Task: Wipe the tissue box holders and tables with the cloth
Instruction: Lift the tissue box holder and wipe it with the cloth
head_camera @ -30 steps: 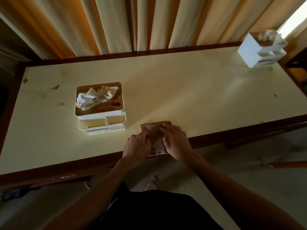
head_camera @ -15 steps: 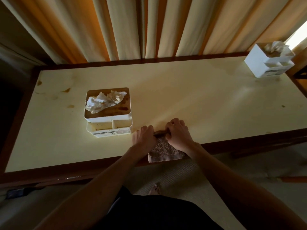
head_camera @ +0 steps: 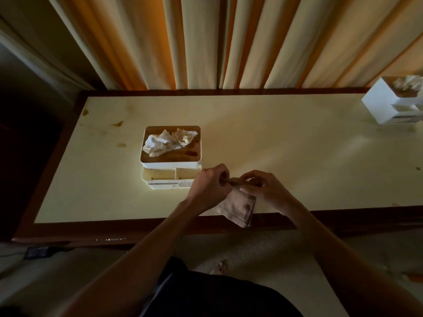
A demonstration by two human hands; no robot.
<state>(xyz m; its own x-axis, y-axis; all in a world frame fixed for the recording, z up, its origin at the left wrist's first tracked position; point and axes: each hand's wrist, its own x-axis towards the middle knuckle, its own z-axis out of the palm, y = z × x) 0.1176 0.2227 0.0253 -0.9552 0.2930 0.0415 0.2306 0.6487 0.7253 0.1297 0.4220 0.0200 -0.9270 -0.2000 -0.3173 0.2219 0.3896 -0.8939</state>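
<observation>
A brown, stained cloth (head_camera: 238, 208) hangs over the near edge of the cream table (head_camera: 286, 143). My left hand (head_camera: 209, 188) and my right hand (head_camera: 266, 189) each grip its upper edge, lifted a little off the tabletop. Just left of my left hand stands a white tissue box holder (head_camera: 171, 164) with a wooden lid and crumpled tissue on top. A second white tissue box holder (head_camera: 393, 100) stands at the far right corner, partly cut off by the frame.
Brown stains (head_camera: 117, 124) mark the table's far left part. Curtains (head_camera: 229, 42) hang right behind the table. A dark wooden rim runs along the near edge. My bare foot (head_camera: 219, 267) shows on the carpet below.
Both hands went from pressing the cloth flat to gripping its far edge and lifting it. The view shifted, so the table sits further right in frame.
</observation>
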